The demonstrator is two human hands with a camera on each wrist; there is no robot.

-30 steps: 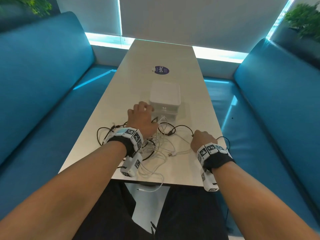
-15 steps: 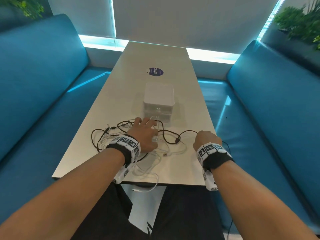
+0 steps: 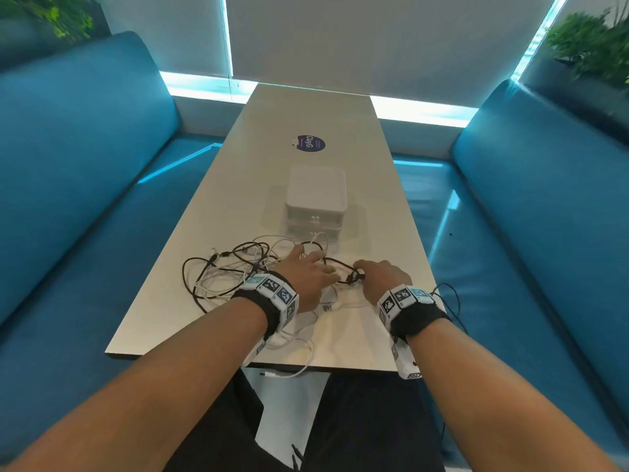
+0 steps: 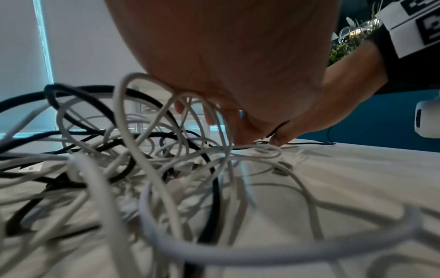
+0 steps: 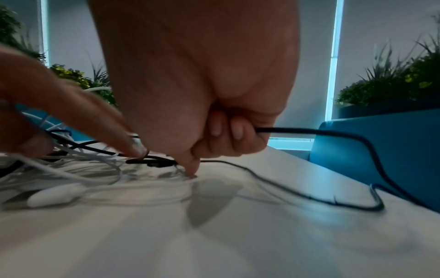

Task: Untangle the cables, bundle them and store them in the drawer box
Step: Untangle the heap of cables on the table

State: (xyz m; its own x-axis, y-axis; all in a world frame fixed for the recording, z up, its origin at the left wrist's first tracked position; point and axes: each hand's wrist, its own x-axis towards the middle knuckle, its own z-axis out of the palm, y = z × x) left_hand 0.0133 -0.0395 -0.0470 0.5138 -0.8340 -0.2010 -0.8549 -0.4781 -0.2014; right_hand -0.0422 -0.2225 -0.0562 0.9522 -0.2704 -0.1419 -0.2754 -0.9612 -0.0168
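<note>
White and black cables (image 3: pixel 238 274) sprawl before the drawer box (image 3: pixel 316 202); left hand (image 3: pixel 308 277) lies flat on them, right hand (image 3: pixel 383 275) clenches a black cable (image 5: pixel 333 134).

A tangle of cables (image 3: pixel 238 270) covers the near end of the table (image 3: pixel 306 107), reaching both hands and spilling over the near edge. The drawer box (image 3: pixel 316 199) stands just behind it mid-table. Bare tabletop runs along both long edges and the far end.

My arms are bare, each wrist wrapped in a black band (image 3: pixel 417 317) carrying white blocks (image 3: pixel 275 290) printed with black square markers.
</note>
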